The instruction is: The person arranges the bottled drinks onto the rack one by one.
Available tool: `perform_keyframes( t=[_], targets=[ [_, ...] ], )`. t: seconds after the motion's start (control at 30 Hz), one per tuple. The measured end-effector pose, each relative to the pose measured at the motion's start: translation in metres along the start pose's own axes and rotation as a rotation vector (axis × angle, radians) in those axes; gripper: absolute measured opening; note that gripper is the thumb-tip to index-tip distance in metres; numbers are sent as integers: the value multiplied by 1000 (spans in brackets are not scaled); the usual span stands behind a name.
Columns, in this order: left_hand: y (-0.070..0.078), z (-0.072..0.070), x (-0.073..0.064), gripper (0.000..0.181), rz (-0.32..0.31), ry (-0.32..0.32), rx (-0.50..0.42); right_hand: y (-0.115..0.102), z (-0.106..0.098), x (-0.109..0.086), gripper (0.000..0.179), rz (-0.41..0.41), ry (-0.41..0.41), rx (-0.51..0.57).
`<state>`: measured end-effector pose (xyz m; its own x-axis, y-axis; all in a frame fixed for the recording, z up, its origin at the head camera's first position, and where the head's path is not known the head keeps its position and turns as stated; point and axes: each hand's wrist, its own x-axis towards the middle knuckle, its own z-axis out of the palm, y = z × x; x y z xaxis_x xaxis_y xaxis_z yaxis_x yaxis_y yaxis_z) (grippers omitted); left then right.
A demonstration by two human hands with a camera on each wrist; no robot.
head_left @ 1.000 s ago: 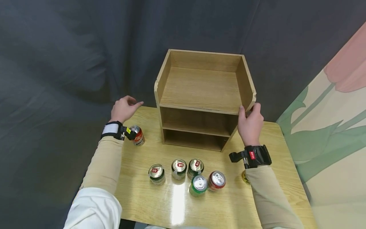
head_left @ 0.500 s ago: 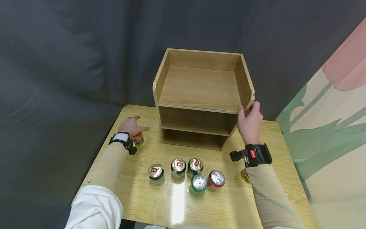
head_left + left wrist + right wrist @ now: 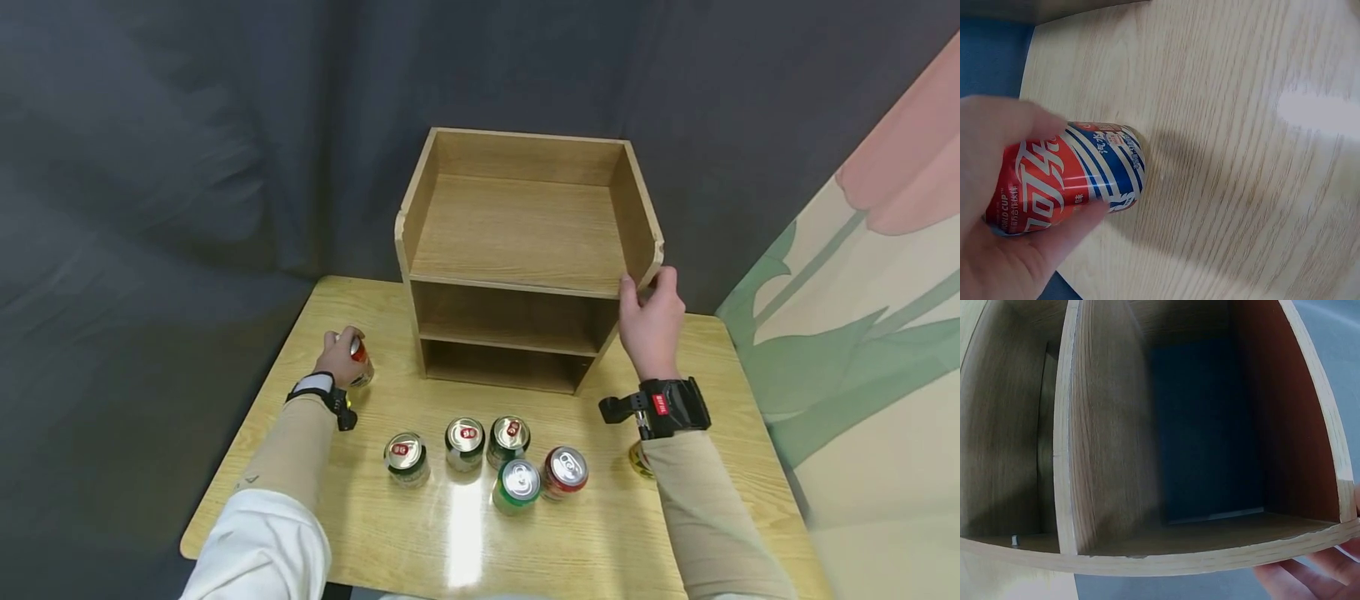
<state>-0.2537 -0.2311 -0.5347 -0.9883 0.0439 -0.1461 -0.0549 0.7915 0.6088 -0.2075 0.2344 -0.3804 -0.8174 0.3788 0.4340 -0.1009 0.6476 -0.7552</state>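
Observation:
At the left of the table, my left hand [image 3: 341,358] grips a red, white and blue cola can [image 3: 362,360]. The left wrist view shows the can's printed side [image 3: 1085,178] with fingers on one side and the thumb on the other; its top is hidden by the hand. A wooden shelf unit [image 3: 517,287] stands at the back, with a walled top and two compartments below. My right hand [image 3: 651,329] holds its right side panel near the front edge. In the right wrist view, fingers [image 3: 1294,581] lie outside that panel, beside the upper compartment [image 3: 1116,425].
In front of the shelf, dark-bodied cans with gold lids [image 3: 406,458] stand near a green can [image 3: 517,485] and a red can [image 3: 564,472]. A yellow can [image 3: 640,458] is partly hidden by the right forearm. Dark curtain [image 3: 225,150] hangs behind the wooden table [image 3: 420,542].
My left hand has come down and toward me from above the table's back left, and now grips the cola can. My right hand stays on the shelf's side panel.

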Motion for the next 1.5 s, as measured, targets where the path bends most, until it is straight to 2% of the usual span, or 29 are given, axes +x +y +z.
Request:
perform_keyframes(
  t=[0.27, 0.4, 0.6, 0.7, 0.9, 1.07, 1.27, 1.5],
  targets=[
    [4, -5, -2, 48, -12, -37, 93, 2, -2, 1, 38, -5, 16, 3],
    [8, -3, -2, 49, -9, -49, 127, 4, -3, 2, 39, 2, 21, -7],
    [11, 8, -2, 49, 91, -90, 165, 5, -6, 2, 38, -8, 31, -25],
    [14, 12, -6, 53, 136, -121, 142, 5, -8, 2, 38, -12, 38, -32],
    [20, 18, -25, 57, 213, -206, 100, 3, -8, 0, 40, 5, 11, -16],
    [30, 28, -41, 58, 278, -262, 81, 2, -9, 0, 40, 1, 23, -24],
    [32, 37, -53, 61, 291, -233, 59, 1, -11, -2, 40, 5, 29, -37],
    [25, 38, -54, 61, 339, -195, 83, 1, -9, -2, 40, -8, 24, -22]
  ],
)
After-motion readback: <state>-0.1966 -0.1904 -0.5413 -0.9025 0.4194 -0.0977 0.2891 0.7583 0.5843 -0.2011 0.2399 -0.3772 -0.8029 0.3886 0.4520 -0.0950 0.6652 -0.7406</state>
